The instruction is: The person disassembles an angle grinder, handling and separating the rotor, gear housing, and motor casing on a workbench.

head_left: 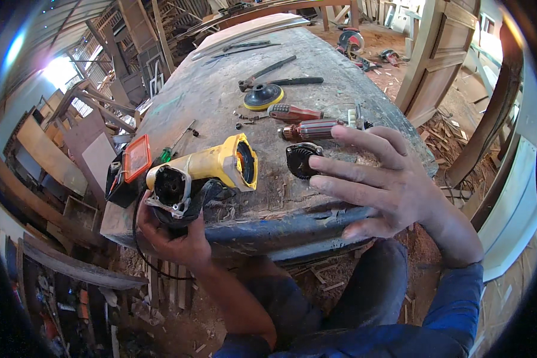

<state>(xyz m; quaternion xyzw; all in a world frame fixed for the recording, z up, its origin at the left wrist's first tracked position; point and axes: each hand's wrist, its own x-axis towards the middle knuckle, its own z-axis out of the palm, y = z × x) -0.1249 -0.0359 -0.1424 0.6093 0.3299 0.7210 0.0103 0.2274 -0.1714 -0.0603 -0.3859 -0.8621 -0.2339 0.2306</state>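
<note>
My left hand [182, 243] is wrapped round the black, metal-rimmed end of a yellow power tool housing [206, 162] at the table's near edge. The housing's wide open end faces right. Over the table on the right, my right hand [382, 179] is spread, with nothing in it. Just beyond its fingertips lies a round black gear part [300, 160] in a metal-edged casing; whether they touch it, I cannot tell. Behind that part rests a motor armature [317, 129] with copper and red windings, partly hidden by my fingers. A red-handled screwdriver [293, 112] lies behind it.
The worn table [179, 113] also bears a black backing pad with a yellow rim [264, 98], long-handled pincers [274, 74], a green screwdriver [168, 154] and a black box with an orange lid [137, 158]. A black cord [137, 238] hangs at the left edge. Wood scraps litter the floor.
</note>
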